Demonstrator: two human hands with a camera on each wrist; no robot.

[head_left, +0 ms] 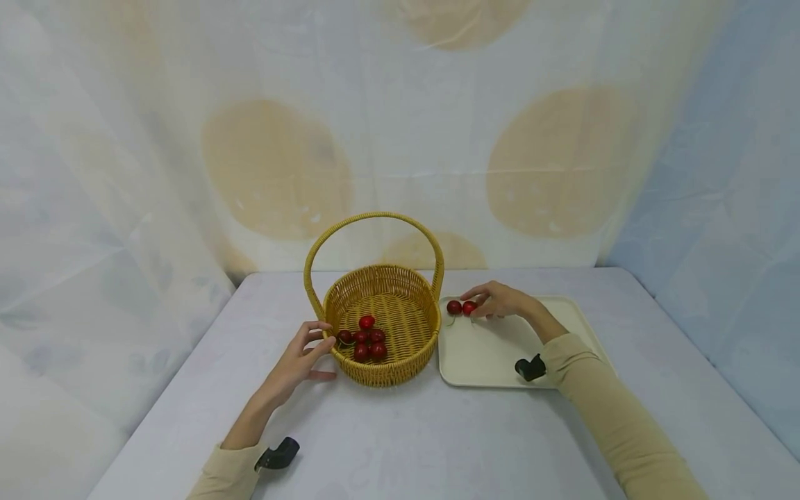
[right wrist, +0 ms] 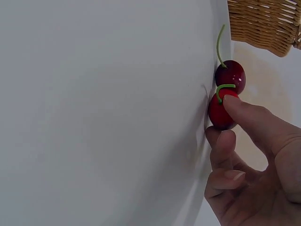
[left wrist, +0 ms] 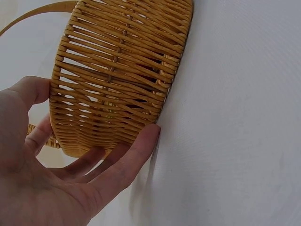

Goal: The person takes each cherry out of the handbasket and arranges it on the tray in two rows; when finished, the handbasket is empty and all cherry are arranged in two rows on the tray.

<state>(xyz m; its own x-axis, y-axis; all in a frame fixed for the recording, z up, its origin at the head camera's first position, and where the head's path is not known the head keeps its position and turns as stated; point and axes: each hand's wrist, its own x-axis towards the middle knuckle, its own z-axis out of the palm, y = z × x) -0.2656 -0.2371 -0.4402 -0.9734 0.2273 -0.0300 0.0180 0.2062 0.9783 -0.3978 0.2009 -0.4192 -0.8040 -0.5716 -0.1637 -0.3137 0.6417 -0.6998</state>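
Note:
In the head view, my right hand [head_left: 498,301] is at the far left corner of a cream tray [head_left: 494,361]. Its thumb and a fingertip pinch a bright red cherry [right wrist: 222,113] with a green stem. A darker cherry [right wrist: 231,75] lies against that one, on the basket side. My left hand [head_left: 300,360] holds the left side of a yellow wicker basket [head_left: 381,376], thumb at the rim and other fingers spread along the woven wall [left wrist: 113,89]. Several dark red cherries [head_left: 369,338] sit together inside, toward the left front.
The basket's tall arched handle [head_left: 375,215] rises above its rim. The tray stands close to the basket's right side on a white-covered table [head_left: 437,444]. Behind the table hangs a pale curtain [head_left: 412,139] with tan round prints. A black wrist-camera mount [head_left: 530,368] is over the tray.

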